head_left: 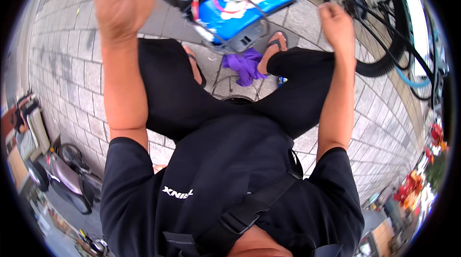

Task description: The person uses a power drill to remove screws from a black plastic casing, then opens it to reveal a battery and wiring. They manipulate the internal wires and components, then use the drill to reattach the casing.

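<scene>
My left hand (126, 5) is raised at the top left, its fingers curled round a shiny metal part that the picture's upper edge cuts off. Red and blue cables (196, 2) run beside that hand, over a bright blue panel (259, 5) with a black rim and a white shape on it. Over on the right, my right hand (336, 23) is closed beside the dark, thin-tubed parts of a bicycle (362, 10). Whatever its fingers hold, if anything, is hidden.
A purple cloth (244, 66) lies on the paving (72, 67) between my sandalled feet. Behind it is a round, dark-rimmed object (237, 99), partly covered by my clothes. The bicycle's black tyre (379, 67) stands at the right. A scooter (67, 175) is parked at the left.
</scene>
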Motion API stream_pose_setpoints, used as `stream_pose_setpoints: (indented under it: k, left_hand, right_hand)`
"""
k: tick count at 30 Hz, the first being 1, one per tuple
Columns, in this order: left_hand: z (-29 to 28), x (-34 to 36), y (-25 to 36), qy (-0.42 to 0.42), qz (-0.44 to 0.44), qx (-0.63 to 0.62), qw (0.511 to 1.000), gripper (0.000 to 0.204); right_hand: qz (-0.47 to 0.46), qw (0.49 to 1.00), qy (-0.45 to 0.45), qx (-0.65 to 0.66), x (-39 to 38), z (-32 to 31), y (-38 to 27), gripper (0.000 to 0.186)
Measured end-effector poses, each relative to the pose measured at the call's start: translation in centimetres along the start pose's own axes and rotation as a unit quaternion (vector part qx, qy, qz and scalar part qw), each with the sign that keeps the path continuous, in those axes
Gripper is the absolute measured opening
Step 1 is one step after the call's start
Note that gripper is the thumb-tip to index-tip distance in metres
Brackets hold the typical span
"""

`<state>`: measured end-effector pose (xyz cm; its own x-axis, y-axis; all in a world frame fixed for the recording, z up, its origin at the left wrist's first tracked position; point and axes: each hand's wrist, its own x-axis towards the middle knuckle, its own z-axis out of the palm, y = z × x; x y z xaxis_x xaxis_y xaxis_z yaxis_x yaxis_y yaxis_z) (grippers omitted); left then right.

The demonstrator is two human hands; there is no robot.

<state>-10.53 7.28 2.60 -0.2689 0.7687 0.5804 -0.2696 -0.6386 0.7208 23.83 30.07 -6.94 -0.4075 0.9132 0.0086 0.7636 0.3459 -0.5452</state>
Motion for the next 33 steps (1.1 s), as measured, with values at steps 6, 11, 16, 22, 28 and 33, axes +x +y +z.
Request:
stream_pose_setpoints:
  k: [6,11,16,22,28,33]
  left_hand:
    - [-1.2,1.1,1.1,0.026,-0.122,-0.098,0.987,0.054]
    - [-1.4,2.5,1.4,0.034,-0.165,-0.106,0.98,0.051]
    - [-1.9,3.5,2.3,0.065,-0.202,-0.074,0.974,0.044]
    - [-2.4,0.3,3.9,0.115,-0.248,-0.119,0.954,0.06]
    - [0.0,3.7,0.0,0.137,-0.17,0.007,0.976,0.044]
    - [1.9,2.9,1.7,0.154,-0.186,0.001,0.97,0.06]
  right_hand:
    - [0.09,0.986,0.141,0.009,-2.1,-4.8,12.5,0.038]
    - [0.222,0.965,-0.135,-0.026,-12.4,11.0,25.8,0.05]
    - [0.299,0.919,-0.254,-0.046,-20.9,21.9,29.5,0.053]
    - [0.248,0.919,-0.307,0.0,-25.4,29.0,34.4,0.038]
    - [0.233,0.916,-0.327,-0.001,-26.4,33.6,35.3,0.03]
    - [0.238,0.919,-0.313,-0.001,-26.5,31.2,35.1,0.028]
